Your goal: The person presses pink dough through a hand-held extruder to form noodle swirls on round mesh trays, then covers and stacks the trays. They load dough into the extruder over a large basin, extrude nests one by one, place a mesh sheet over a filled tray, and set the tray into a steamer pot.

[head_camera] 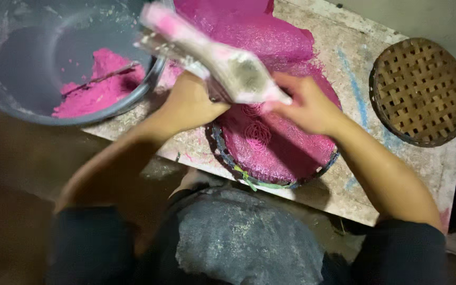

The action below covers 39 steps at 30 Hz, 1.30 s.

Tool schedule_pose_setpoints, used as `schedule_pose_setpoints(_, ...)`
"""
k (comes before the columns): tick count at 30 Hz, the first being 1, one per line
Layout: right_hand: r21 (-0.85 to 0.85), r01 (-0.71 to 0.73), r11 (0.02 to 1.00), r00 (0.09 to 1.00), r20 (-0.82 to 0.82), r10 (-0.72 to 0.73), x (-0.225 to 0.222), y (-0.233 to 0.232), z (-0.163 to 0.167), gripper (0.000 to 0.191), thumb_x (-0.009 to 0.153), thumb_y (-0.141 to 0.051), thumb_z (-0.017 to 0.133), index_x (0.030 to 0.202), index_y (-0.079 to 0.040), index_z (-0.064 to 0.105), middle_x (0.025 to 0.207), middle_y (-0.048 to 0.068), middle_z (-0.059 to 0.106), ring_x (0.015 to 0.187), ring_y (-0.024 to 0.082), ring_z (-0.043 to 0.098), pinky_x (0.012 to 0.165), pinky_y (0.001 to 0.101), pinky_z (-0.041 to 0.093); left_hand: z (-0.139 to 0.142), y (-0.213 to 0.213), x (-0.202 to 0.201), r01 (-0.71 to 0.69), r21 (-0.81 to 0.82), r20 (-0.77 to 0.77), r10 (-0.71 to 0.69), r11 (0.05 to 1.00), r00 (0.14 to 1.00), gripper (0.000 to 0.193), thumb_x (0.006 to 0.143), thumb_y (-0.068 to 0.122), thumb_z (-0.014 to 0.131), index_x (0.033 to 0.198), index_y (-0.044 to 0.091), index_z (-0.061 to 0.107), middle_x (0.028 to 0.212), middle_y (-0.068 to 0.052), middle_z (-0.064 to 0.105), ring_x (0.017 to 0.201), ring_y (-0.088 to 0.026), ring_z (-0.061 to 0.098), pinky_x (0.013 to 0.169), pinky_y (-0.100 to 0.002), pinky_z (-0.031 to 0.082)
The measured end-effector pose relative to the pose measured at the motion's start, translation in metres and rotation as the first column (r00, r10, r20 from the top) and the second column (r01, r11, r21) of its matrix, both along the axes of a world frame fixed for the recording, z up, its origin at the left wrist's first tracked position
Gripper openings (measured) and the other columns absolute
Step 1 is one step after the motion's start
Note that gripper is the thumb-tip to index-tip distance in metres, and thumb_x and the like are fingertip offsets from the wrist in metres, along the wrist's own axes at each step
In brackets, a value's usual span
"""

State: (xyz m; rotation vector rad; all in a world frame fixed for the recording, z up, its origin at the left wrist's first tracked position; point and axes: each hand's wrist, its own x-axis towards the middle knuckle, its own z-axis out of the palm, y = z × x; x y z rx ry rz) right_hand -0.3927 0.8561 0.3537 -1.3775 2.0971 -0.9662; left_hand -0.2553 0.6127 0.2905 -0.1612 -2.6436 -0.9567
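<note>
Both hands grip a pink-stained wooden press (215, 58): left hand (188, 105) beneath it, right hand (307, 108) at its narrow end. Press held tilted above round woven tray (238, 168) bearing pink noodle coils (258, 134). Grey basin (6, 105) with pink dough (98, 89) sits just beside.

- The press tool (212, 58) held in both hands looks like pale, matt wood, smeared with pink.
- The round tray (270, 182) is woven of thin strips, its rim bound with coloured cord; it is covered by rough pink strands.
- The empty tray (420, 89) is woven brown cane, matt.
- The basin (32, 63) looks like smooth grey plastic, dusted white.
- The table (344, 47) is rough, stained, worn board.
</note>
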Motion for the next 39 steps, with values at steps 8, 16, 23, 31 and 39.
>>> schedule_pose_setpoints(8,-0.062,-0.693,0.719,0.485,-0.778,0.400,0.052,-0.090,0.093,0.073,0.083,-0.075,0.058,0.090,-0.002,0.061,0.074,0.014,0.057,0.066,0.033,0.059,0.052,0.0462,0.044,0.117,-0.041,0.093,0.387,0.279,0.550,-0.476,0.879,0.686,0.040,0.081,0.030,0.073,0.119,0.017,0.067,0.100,-0.003,0.075,0.085,-0.017,0.072,0.076,-0.033,0.055)
schedule_pose_setpoints(16,-0.112,-0.646,0.755,0.750,0.089,0.655,0.097,-0.191,0.056,0.038,0.103,-0.042,0.061,0.094,-0.005,0.063,0.077,0.012,0.064,0.070,0.026,0.068,0.064,0.0406,0.048,0.106,-0.186,0.152,0.076,0.045,0.671,-0.086,0.996,0.736,0.040,0.083,0.032,0.068,0.121,0.019,0.071,0.100,-0.005,0.075,0.092,-0.020,0.072,0.083,-0.036,0.052)
schedule_pose_setpoints(23,0.021,-0.531,0.847,0.513,-0.788,0.341,0.075,-0.280,0.074,0.030,0.080,-0.032,0.080,0.094,-0.009,0.067,0.086,0.011,0.067,0.078,0.029,0.066,0.068,0.0430,0.052,-0.028,-0.407,0.229,-0.205,0.654,0.458,-0.166,0.728,0.873,0.027,0.092,0.020,0.069,0.114,0.003,0.073,0.094,-0.011,0.071,0.084,-0.021,0.065,0.071,-0.038,0.052)
schedule_pose_setpoints(31,-0.150,-0.436,0.887,0.201,-0.977,-0.066,0.077,-0.384,0.030,0.030,0.087,-0.017,0.077,0.116,-0.017,0.070,0.118,0.011,0.065,0.100,0.032,0.066,0.089,0.0430,0.054,-0.097,-0.377,0.213,-0.054,0.985,0.111,-0.362,0.162,0.925,0.024,0.093,0.009,0.069,0.115,-0.002,0.070,0.099,-0.009,0.073,0.086,-0.018,0.066,0.077,-0.035,0.055)
schedule_pose_setpoints(39,0.621,-0.094,0.778,0.585,-0.598,0.548,0.102,-0.448,-0.155,0.034,0.097,-0.018,0.054,0.127,-0.005,0.056,0.109,0.022,0.070,0.092,0.040,0.071,0.076,0.0521,0.058,-0.071,-0.382,0.215,-0.306,0.764,0.097,0.367,0.568,0.925,0.026,0.092,0.003,0.073,0.116,0.003,0.064,0.091,0.000,0.065,0.079,-0.010,0.059,0.069,-0.030,0.050)
